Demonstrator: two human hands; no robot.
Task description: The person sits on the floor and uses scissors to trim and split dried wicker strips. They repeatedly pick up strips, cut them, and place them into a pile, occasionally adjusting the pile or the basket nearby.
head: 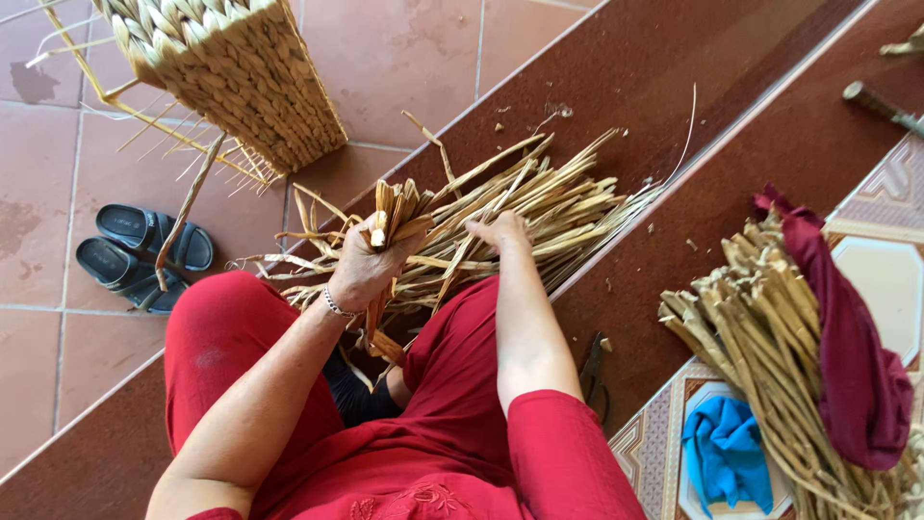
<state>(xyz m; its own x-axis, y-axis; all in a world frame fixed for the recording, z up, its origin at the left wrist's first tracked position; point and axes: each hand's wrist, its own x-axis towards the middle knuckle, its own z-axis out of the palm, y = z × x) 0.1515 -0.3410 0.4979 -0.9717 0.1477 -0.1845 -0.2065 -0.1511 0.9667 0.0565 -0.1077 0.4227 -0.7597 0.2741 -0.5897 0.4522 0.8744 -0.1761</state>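
Sorting dried reed strips | left hand (pixel 364 270) clenched round a small bunch (pixel 393 220), frame centre | right hand (pixel 498 231) fingers curled into loose pile (pixel 539 207) on the step | best to draw one strip, butt ends level | woven basket (pixel 231 72) upper left

Left hand (pixel 364 262) raised, fingers curled into a closed fist, wrist bent, forearm angling up from lower left. Right hand (pixel 500 231) palm down, fingers pointing away and loosely spread, forearm extended straight, elbow bent.
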